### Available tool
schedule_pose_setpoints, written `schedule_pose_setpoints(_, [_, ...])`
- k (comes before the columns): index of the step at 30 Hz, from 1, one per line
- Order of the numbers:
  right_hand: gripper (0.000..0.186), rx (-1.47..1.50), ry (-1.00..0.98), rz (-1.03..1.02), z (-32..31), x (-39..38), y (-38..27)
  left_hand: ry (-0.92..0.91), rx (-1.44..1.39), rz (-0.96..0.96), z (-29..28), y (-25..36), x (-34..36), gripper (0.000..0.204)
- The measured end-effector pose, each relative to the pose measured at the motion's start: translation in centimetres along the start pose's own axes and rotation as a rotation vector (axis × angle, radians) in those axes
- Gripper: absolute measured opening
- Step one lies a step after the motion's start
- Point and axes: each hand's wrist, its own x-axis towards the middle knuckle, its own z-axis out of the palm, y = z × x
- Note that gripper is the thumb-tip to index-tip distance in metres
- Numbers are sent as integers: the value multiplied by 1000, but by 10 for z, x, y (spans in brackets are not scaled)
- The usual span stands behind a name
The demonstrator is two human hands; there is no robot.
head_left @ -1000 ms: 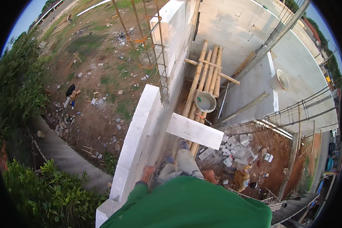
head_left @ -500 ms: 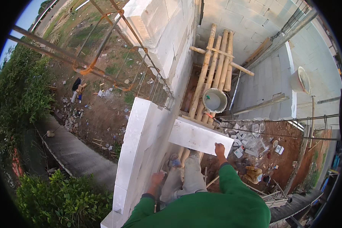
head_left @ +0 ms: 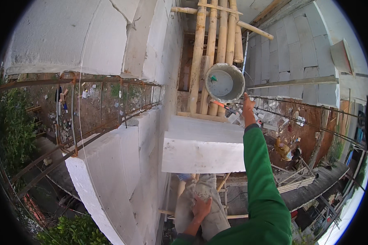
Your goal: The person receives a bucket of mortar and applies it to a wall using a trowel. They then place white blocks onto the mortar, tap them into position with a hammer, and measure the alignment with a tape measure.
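Observation:
A white block (head_left: 202,153) lies crosswise just beyond my legs. Past it, a bucket (head_left: 225,81) with grey contents and a small green object inside stands on bamboo poles (head_left: 200,32), with an orange-handled tool (head_left: 218,103) beside it. My right hand (head_left: 247,105) reaches to the bucket's lower right edge, index finger extended; any grip on it is not visible. Low over my grey trouser leg, my left hand (head_left: 201,206) rests with thumb and finger apart, holding nothing visible.
Block walls (head_left: 65,36) rise at upper left and right, with a lower section (head_left: 102,175) at left. Rusty rebar cages (head_left: 86,143) span the left. A second bucket (head_left: 340,57) sits at upper right. Far below are rubble, dirt (head_left: 319,118) and a walkway.
The view has moved forward and down toward the bucket and rebar. My right hand has left the block's right end and reached up to the bucket. My left hand has shifted onto my leg.

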Motion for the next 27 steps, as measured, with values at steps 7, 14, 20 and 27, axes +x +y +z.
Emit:
schedule_pose_setpoints(7, [55, 429, -286, -58, 60, -47, -67, -6, 57, -119, -10, 24, -2, 113])
schedule_pose_setpoints(14, [48, 180, -435, -34, 58, -159, -176, -32, 105, -20, 20, -36, 20, 113])
schedule_pose_setpoints(20, [55, 266, -656, -42, -151, -366, -245, -113, -153, 69, 26, -37, 30, 110])
schedule_pose_setpoints(27, [55, 316, -830, -10, -243, -538, -275, 303, 371, 819, -24, -142, 38, 36])
